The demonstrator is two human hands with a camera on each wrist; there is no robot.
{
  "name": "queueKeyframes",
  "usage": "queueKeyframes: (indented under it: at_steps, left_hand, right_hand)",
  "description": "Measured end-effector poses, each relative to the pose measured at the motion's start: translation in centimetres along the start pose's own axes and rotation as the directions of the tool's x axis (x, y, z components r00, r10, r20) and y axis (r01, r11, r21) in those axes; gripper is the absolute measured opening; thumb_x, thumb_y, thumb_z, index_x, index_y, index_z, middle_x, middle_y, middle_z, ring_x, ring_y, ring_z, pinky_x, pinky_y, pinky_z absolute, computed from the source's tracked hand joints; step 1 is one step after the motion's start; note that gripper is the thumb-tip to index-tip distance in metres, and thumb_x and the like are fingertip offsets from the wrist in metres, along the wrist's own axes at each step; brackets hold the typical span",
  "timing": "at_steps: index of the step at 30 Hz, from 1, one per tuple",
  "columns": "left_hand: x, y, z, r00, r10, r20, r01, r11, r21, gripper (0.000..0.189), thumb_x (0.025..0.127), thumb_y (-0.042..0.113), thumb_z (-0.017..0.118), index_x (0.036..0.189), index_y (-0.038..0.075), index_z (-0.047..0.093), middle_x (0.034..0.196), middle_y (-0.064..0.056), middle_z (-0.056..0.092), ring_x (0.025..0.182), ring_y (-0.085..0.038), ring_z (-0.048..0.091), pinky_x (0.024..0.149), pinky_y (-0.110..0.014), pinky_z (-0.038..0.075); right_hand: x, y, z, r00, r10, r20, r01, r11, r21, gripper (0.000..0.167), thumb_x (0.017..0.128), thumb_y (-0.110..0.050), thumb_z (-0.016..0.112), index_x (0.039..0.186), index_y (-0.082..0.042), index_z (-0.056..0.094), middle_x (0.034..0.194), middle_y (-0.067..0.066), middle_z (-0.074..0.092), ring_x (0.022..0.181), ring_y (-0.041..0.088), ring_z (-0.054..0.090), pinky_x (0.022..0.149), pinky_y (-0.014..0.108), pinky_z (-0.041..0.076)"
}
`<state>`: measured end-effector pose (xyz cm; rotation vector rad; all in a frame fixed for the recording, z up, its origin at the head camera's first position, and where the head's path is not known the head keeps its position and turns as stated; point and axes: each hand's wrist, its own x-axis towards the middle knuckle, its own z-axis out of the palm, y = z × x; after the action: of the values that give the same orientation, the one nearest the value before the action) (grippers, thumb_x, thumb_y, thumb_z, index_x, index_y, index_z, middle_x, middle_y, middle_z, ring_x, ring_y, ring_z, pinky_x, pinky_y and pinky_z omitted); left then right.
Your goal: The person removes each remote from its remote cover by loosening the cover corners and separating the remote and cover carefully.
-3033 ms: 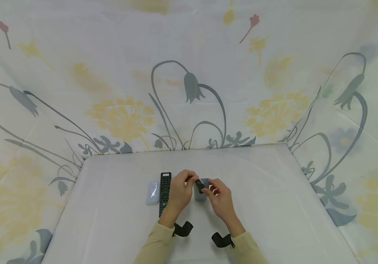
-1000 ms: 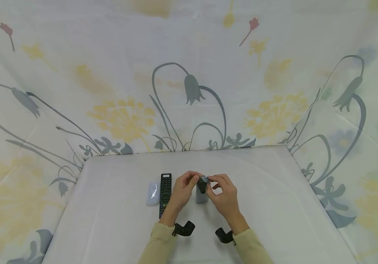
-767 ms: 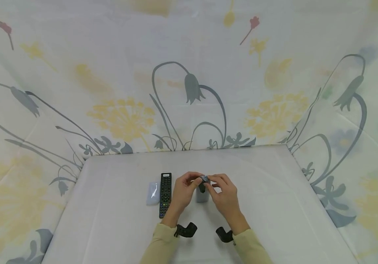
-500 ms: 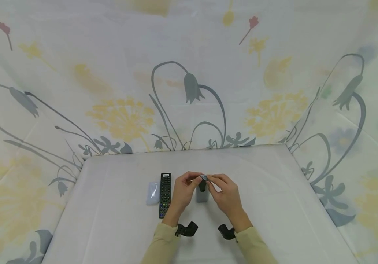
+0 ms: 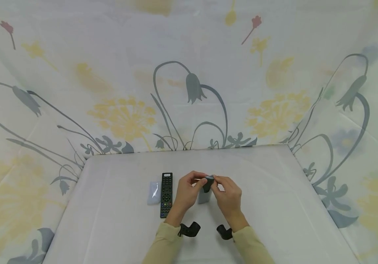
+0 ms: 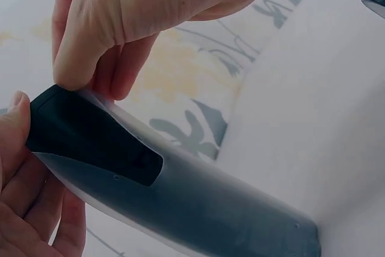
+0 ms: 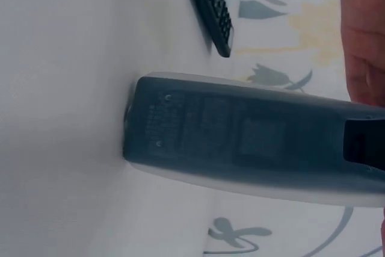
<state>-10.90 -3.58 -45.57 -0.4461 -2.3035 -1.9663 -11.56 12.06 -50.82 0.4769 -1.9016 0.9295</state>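
Note:
A dark remote-like device [image 7: 210, 127], with label print on its back, stands on end inside a translucent cover [image 6: 210, 203]. Its lower end rests on the table; its black upper end [image 6: 90, 133] shows through a cut in the cover. My left hand [image 5: 189, 189] pinches the cover's upper rim at one corner, thumb against the black end. Opposite it, my right hand [image 5: 228, 192] pinches the other side of the rim with thumb and forefinger. Fingers partly hide the top edge in the head view. A black remote control [image 5: 166, 194] lies left of my left hand.
A pale, shiny flat packet [image 5: 154, 192] lies left of the remote control. White cloth covers the table [image 5: 116, 227], and a flower-printed curtain [image 5: 126, 73] encloses its back and sides. Black wrist-camera mounts [image 5: 190, 229] jut inward from both wrists.
Both hands have shifted slightly right with the upright device and cover. Their fingers have changed place along the rim, and the black end looks broader than half a second ago.

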Motion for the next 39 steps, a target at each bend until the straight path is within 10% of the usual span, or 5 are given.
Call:
queueKeyframes:
  at_steps: [8, 16, 25, 31, 39]
  left_hand:
    - [0.1, -0.6, -0.8, 0.997, -0.021, 0.068, 0.023, 0.999, -0.032, 0.017, 0.095, 0.002, 0.064, 0.110, -0.005, 0.068, 0.108, -0.017, 0.069, 0.106, -0.031, 0.063, 0.094, -0.044, 0.048]
    - [-0.2, -1.8, -0.6, 0.993, 0.007, 0.116, 0.009, 0.990, -0.143, 0.022, 0.100, 0.002, 0.057, 0.117, -0.010, 0.063, 0.115, -0.024, 0.065, 0.108, -0.019, 0.062, 0.093, -0.029, 0.048]
    - [-0.3, -2.2, -0.4, 0.996, 0.026, 0.082, -0.012, 0.986, -0.167, 0.022, 0.100, 0.003, 0.057, 0.115, -0.011, 0.065, 0.112, -0.024, 0.067, 0.103, -0.013, 0.063, 0.088, -0.027, 0.050]
    - [-0.5, -2.3, -0.2, 0.999, 0.004, 0.054, 0.005, 0.985, -0.171, 0.024, 0.100, 0.006, 0.058, 0.116, -0.011, 0.064, 0.114, -0.024, 0.066, 0.104, -0.018, 0.064, 0.087, -0.028, 0.050]
    - [-0.5, -2.0, -0.4, 0.985, -0.174, 0.014, 0.174, 0.975, -0.140, 0.033, 0.109, 0.014, 0.041, 0.120, -0.006, 0.065, 0.119, -0.019, 0.066, 0.117, -0.029, 0.059, 0.099, -0.042, 0.046]
  right_hand:
    - [0.7, 0.1, -0.8, 0.970, 0.194, 0.146, -0.211, 0.971, 0.114, 0.020, 0.075, 0.013, 0.069, 0.088, 0.000, 0.075, 0.078, 0.006, 0.070, 0.067, 0.019, 0.068, 0.063, 0.020, 0.054]
    - [0.6, -0.4, -1.7, 0.796, 0.498, 0.344, -0.581, 0.787, 0.206, 0.018, 0.083, 0.015, 0.068, 0.089, -0.002, 0.072, 0.084, 0.007, 0.071, 0.076, 0.014, 0.066, 0.067, 0.021, 0.052]
    - [2.5, -2.1, -3.1, 0.754, 0.466, 0.462, -0.615, 0.748, 0.250, 0.012, 0.090, 0.012, 0.065, 0.098, 0.007, 0.072, 0.095, 0.017, 0.070, 0.088, 0.019, 0.066, 0.075, 0.022, 0.053]
    - [1.7, -1.4, -3.2, 0.681, 0.470, 0.561, -0.699, 0.646, 0.307, 0.016, 0.093, 0.004, 0.066, 0.108, 0.008, 0.069, 0.107, 0.019, 0.064, 0.100, 0.017, 0.061, 0.083, 0.025, 0.052]
    - [-0.3, 0.8, -1.7, 0.664, 0.518, 0.539, -0.725, 0.623, 0.294, 0.015, 0.090, -0.003, 0.072, 0.105, 0.001, 0.072, 0.107, 0.012, 0.066, 0.100, 0.015, 0.061, 0.084, 0.025, 0.052]
